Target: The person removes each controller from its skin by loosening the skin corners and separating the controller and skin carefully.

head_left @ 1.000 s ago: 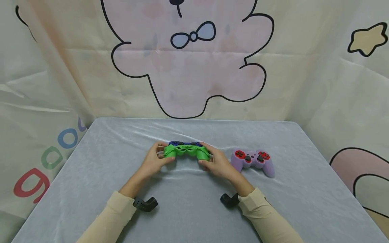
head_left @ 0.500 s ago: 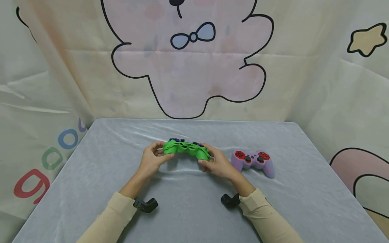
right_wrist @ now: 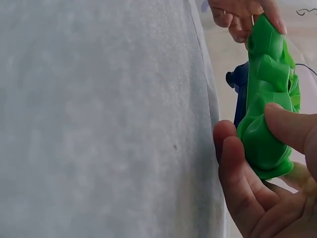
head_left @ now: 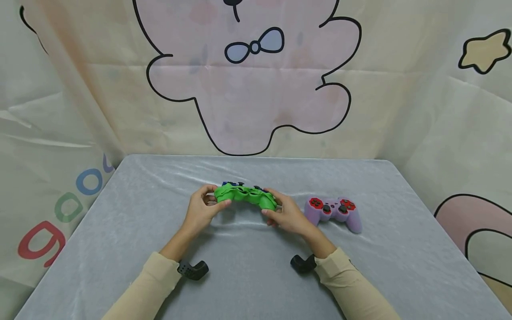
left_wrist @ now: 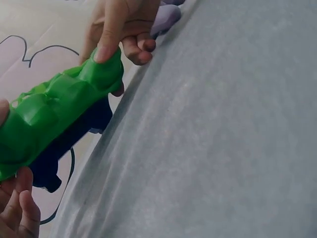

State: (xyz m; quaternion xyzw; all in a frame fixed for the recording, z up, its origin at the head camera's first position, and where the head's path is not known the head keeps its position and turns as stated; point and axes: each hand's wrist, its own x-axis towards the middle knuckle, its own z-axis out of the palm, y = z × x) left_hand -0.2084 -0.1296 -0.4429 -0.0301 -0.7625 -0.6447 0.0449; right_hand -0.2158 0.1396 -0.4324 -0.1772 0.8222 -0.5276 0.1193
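Between the two hands is a blue game controller [left_wrist: 74, 131] with a green silicone cover [head_left: 240, 194] over its grips and near side. The cover looks bunched and wrinkled. In the head view only a thin strip of blue and the dark thumbsticks show above the green. My left hand [head_left: 201, 208] holds the left end, thumb on the near side and fingers behind. At the right end my right hand [head_left: 289, 215] pinches the cover; in the right wrist view its thumb presses the green grip, fingers curled beneath. The left end sits slightly higher than the right.
A purple controller [head_left: 338, 216] with red button areas lies on the grey cloth-covered table [head_left: 248, 275], just right of my right hand. Black wrist cameras stick out from both sleeves. A printed curtain [head_left: 248, 89] hangs behind the table.
The controller has tilted, its left end rising, and the blue top face shows less than a second ago. Both hands keep their hold and have barely moved.
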